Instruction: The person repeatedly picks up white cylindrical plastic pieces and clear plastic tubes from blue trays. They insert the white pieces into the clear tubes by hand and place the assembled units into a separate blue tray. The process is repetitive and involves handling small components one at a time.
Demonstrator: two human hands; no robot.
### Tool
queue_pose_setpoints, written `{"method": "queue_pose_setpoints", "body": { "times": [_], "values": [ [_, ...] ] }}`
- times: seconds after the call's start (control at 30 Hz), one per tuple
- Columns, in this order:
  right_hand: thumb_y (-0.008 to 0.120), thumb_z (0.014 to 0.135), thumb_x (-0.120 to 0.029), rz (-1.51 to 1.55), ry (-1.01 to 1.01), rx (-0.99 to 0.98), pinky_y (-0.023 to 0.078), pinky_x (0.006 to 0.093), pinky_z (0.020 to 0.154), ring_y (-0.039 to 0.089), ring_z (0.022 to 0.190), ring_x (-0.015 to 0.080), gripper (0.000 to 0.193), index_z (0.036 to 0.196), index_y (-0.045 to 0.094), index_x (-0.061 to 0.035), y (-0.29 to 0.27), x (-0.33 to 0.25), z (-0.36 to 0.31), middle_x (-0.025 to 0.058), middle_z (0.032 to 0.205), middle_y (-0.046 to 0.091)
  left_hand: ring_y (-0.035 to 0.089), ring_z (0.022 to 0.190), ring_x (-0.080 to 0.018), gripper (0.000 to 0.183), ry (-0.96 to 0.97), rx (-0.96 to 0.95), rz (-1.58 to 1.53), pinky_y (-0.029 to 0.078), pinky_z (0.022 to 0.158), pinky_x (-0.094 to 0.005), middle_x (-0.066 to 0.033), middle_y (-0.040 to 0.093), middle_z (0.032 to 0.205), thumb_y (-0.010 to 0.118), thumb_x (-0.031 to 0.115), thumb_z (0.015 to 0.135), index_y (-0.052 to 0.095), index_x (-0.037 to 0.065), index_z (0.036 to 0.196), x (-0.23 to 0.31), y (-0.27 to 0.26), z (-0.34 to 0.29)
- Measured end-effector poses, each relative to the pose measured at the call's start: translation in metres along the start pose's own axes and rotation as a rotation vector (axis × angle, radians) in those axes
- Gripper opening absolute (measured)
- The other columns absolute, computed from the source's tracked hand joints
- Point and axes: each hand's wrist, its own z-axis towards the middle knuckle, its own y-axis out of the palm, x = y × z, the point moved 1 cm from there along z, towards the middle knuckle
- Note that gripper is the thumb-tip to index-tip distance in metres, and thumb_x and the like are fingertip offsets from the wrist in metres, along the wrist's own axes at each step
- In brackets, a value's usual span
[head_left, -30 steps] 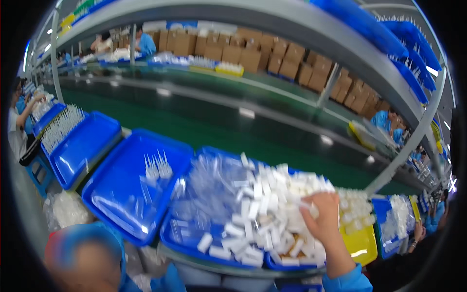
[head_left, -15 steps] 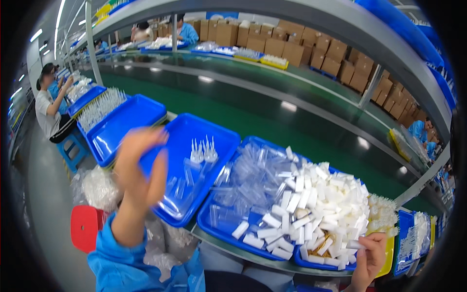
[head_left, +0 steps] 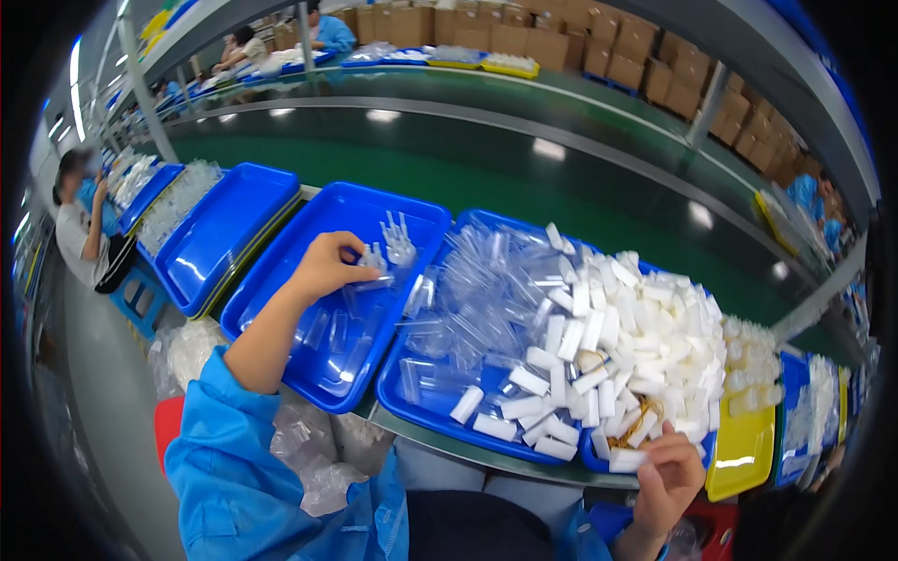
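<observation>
Over the blue tray [head_left: 267,313] on the left, my left hand [head_left: 327,266] is bent in a pinch, thumb and fingertips close to the small clear pieces with thin upright spikes [head_left: 399,245]. Whatever lies between those fingertips is too small to make out. Several clear tubes [head_left: 339,329] lie lower in the same tray. At the near right, my right hand [head_left: 669,472] is closed, with thumb and forefinger on the end of a white block-like piece [head_left: 629,460]. That piece is at the near edge of a large heap of white pieces [head_left: 655,341].
Clear plastic sleeves [head_left: 486,299] fill the left part of the middle blue tray [head_left: 398,411]. Stacked blue trays [head_left: 229,224] stand farther left, and a yellow tray [head_left: 739,458] on the right. Beyond runs a green conveyor belt [head_left: 430,159]. A seated person [head_left: 79,224] is at far left.
My left hand has come down and right into the blue tray, from open to pinched. My right hand has shifted left and slightly down with the white piece. The view has tilted slightly.
</observation>
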Motion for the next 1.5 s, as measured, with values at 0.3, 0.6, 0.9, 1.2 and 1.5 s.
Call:
{"method": "queue_pose_setpoints", "body": {
  "times": [0.3, 0.6, 0.9, 1.2, 1.5],
  "values": [
    [0.066, 0.073, -0.006, 0.069, 0.066, 0.168, 0.025, 0.0481, 0.111, 0.062, 0.086, 0.0205, 0.014, 0.086, 0.063, -0.0013, -0.010, 0.006, -0.007, 0.0117, 0.086, 0.066, 0.065, 0.079, -0.0162, 0.039, 0.096, 0.208, -0.495, 0.052, 0.067, -0.0255, -0.0113, 0.063, 0.102, 0.068, 0.006, 0.079, 0.056, 0.002, 0.116, 0.037, -0.035, -0.035],
    [0.068, 0.071, -0.001, 0.068, 0.090, 0.049, 0.021, 0.0478, 0.113, 0.063, 0.090, 0.0187, 0.020, 0.091, 0.068, 0.0007, 0.011, 0.006, -0.005, 0.0108, 0.091, 0.068, 0.064, 0.091, -0.0144, 0.049, 0.136, -0.153, -0.712, 0.052, 0.079, -0.0234, -0.0153, 0.065, 0.110, 0.071, -0.008, 0.072, 0.056, -0.005, 0.118, 0.128, 0.040, -0.161],
    [0.069, 0.072, 0.002, 0.013, 0.072, 0.029, 0.013, 0.0511, 0.115, 0.063, 0.090, 0.0173, 0.022, 0.094, 0.069, -0.0006, 0.019, 0.012, -0.003, 0.0083, 0.095, 0.069, 0.064, 0.095, -0.0148, 0.047, 0.148, -0.337, -0.874, 0.054, 0.079, -0.0251, -0.0154, 0.062, 0.113, 0.067, -0.012, 0.078, 0.056, -0.005, 0.123, 0.152, 0.121, -0.177],
    [0.069, 0.071, 0.002, -0.008, 0.078, 0.005, 0.011, 0.0517, 0.115, 0.063, 0.086, 0.0152, 0.022, 0.092, 0.070, -0.0017, 0.024, 0.010, 0.001, 0.0070, 0.092, 0.069, 0.067, 0.091, -0.0187, 0.052, 0.287, -0.205, -0.644, 0.060, 0.074, -0.0284, -0.0182, 0.059, 0.116, 0.075, -0.010, 0.071, 0.061, -0.002, 0.121, 0.146, 0.123, -0.182],
    [0.071, 0.069, 0.000, -0.135, -0.016, -0.125, 0.009, 0.0506, 0.116, 0.064, 0.086, 0.0162, 0.022, 0.092, 0.072, -0.0042, 0.034, 0.000, 0.003, 0.0065, 0.090, 0.069, 0.068, 0.089, -0.0209, 0.050, 0.338, -0.219, -0.669, 0.061, 0.075, -0.0294, -0.0179, 0.060, 0.115, 0.076, -0.010, 0.070, 0.062, -0.004, 0.118, 0.147, 0.129, -0.184]
  ]
}}
